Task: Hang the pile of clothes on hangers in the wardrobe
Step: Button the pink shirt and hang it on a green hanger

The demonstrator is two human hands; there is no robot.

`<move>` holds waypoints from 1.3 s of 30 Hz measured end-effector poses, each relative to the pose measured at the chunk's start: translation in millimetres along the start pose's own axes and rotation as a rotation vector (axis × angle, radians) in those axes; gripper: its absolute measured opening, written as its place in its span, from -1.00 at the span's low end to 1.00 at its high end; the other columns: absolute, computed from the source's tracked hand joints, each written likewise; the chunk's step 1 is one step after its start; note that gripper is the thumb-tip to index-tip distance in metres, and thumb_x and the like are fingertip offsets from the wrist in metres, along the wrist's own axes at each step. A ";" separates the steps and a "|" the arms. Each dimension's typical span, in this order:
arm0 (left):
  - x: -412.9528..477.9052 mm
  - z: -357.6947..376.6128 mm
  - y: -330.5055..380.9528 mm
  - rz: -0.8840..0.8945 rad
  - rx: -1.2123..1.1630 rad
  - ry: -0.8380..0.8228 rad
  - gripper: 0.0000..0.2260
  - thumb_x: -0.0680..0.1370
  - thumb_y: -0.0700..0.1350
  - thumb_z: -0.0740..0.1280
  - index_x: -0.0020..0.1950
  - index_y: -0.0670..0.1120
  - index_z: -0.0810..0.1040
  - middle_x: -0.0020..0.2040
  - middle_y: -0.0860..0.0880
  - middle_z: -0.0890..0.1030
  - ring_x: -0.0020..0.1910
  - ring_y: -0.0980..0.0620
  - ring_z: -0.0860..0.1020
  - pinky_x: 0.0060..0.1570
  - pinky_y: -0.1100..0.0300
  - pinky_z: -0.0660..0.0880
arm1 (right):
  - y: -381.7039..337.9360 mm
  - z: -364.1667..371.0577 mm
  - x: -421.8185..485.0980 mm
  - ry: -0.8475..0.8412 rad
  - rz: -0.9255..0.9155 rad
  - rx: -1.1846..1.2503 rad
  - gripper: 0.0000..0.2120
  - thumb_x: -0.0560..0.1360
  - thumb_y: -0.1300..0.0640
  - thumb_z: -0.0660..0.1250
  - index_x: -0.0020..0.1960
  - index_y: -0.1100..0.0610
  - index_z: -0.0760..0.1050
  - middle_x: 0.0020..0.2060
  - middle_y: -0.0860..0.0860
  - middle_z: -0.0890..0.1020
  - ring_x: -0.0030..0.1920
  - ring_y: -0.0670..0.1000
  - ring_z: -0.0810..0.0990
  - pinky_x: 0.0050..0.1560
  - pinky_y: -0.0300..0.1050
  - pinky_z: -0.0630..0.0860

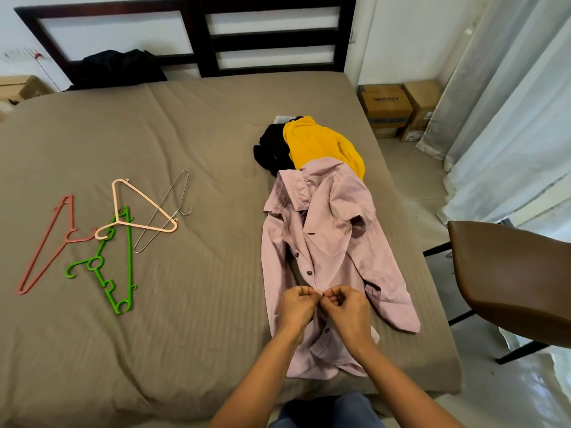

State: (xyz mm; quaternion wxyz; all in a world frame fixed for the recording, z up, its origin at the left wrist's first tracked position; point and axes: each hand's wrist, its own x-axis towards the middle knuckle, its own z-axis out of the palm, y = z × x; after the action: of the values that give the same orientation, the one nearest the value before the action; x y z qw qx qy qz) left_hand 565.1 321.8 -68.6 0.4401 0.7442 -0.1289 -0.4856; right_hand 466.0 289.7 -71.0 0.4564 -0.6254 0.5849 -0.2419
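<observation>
Bottom centre of frame: knees in blue jeans (340,412) at the bed edge; two bare forearms reach up-frame over the taupe bedspread (191,319); left hand (298,305) and right hand (344,305) sit knuckle to knuckle, both curled nearly closed, fingertips pinching the front placket of a pink button-up shirt (327,242) at one button, lower centre of frame; shirt lies flat on the bed, collar up-frame, chest pocket showing, one sleeve trailing toward the right edge of the bed; brown chair (509,273) stands off the bed at right; left of centre, well apart from the shirt, a loose cluster of hangers: salmon hanger (46,245), green hanger (114,264), peach hanger (139,208) overlapping the green one, wire hanger (162,211) crossing the peach one; beyond the collar, a yellow garment (321,143) touching the shirt, a black garment (272,146) beside it; upper left, dark clothing (117,67) against the dark headboard (272,35); upper right, cardboard boxes (398,109) on the floor, pale curtains (509,103).
</observation>
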 end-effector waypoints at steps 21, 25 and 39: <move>3.4 5.3 6.2 -0.449 -0.197 -0.086 -0.86 0.52 -0.36 0.23 -0.06 -0.13 0.45 -0.44 -0.05 0.50 -0.57 0.12 0.48 -0.52 0.32 0.42 | 13.8 -0.7 -3.7 -0.067 -0.033 -0.050 -0.93 0.41 0.26 0.45 -0.14 0.18 0.57 -0.32 0.00 0.62 -0.30 -0.05 0.60 -0.23 -0.25 0.57; 6.0 0.1 3.6 -0.436 -0.214 -0.128 -0.95 0.55 -0.31 0.26 -0.08 -0.18 0.45 -0.47 -0.05 0.51 -0.52 0.10 0.48 -0.53 0.34 0.41 | 7.6 -7.3 -1.4 -0.102 0.059 0.100 -0.93 0.37 0.33 0.47 -0.19 0.22 0.60 -0.35 0.03 0.66 -0.32 -0.05 0.63 -0.29 -0.37 0.52; 11.4 -14.6 -15.7 -0.089 -0.033 -0.272 -0.82 0.55 -0.27 0.31 0.09 -0.19 0.36 -0.34 0.00 0.51 -0.44 0.18 0.42 -0.42 0.32 0.34 | -4.4 -31.7 27.7 -0.574 0.963 0.650 -0.72 0.50 0.37 0.25 -0.36 0.26 0.57 -0.48 0.09 0.55 -0.53 -0.06 0.53 -0.49 -0.29 0.50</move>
State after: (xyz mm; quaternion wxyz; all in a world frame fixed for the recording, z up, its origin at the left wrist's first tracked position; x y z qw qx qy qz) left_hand 579.2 331.6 -85.8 0.4085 0.6692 -0.1463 -0.6032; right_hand 447.2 253.8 -58.8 0.8182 -0.1626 0.5515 0.0019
